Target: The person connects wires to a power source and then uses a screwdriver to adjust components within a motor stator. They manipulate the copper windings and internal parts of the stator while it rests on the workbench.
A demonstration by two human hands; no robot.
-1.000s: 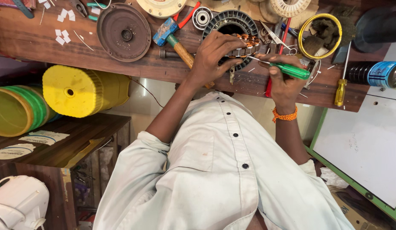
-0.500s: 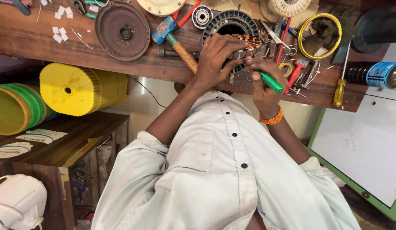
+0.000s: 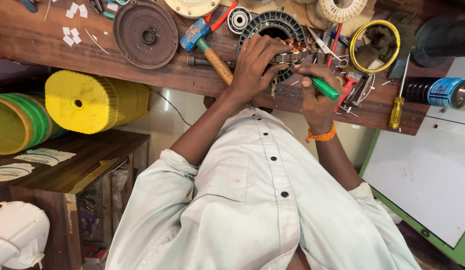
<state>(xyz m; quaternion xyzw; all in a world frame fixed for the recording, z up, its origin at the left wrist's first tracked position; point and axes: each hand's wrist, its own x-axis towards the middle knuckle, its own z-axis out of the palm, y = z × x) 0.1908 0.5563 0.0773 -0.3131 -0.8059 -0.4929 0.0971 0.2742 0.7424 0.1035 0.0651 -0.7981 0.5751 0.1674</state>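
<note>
Left hand (image 3: 257, 62) clamps the stator (image 3: 275, 30); right hand (image 3: 317, 92), at 3 o'clock, grips a green-handled tool (image 3: 325, 88) that might slip, nicking copper windings (image 3: 295, 46).

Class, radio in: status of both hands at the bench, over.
Left hand clamped on stator. Right hand grips green-handled screwdriver, tip at copper windings. Hammer lies beside left wrist, not blocking.

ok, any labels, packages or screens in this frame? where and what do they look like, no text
Dark cylindrical can: right edge of the wooden bench, lying on its side, blue wrap label.
Two flat paper labels: on the lower wooden shelf at left, pale with rounded ends.
Small white paper slips: scattered on the bench top left.
No screens visible.
</note>
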